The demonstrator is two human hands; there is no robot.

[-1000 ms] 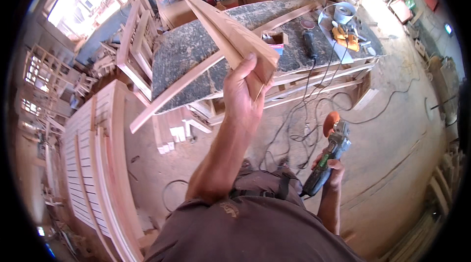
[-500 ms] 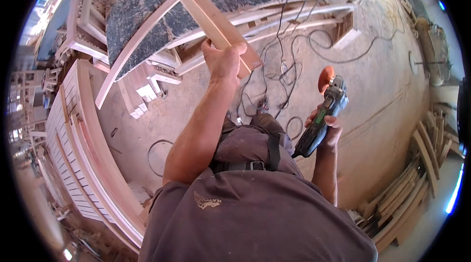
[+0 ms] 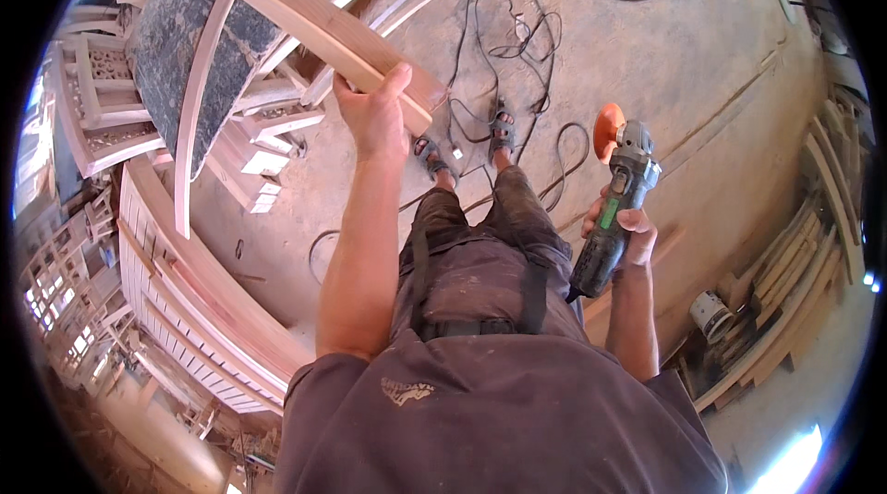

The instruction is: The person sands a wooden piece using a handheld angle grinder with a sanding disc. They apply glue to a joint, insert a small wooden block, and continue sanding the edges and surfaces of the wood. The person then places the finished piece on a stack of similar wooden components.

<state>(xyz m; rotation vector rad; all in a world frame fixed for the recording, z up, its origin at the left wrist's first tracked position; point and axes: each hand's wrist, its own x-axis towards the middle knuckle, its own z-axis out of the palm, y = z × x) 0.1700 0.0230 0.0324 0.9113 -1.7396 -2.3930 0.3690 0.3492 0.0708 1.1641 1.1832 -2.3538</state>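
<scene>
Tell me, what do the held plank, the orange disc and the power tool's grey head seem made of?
Plank: wood, apparently bare; grain lines and pale tan faces show. Disc: perhaps plastic or rubber, smooth-looking and bright orange. Tool head: probably dull metal, judging by its grey colour.

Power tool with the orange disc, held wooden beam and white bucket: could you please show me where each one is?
Power tool [image 3: 622, 191]: head view, on its dark body.
Wooden beam [image 3: 303, 19]: head view, near the middle of its visible length.
White bucket [image 3: 708, 312]: head view, on its side wall.
</scene>
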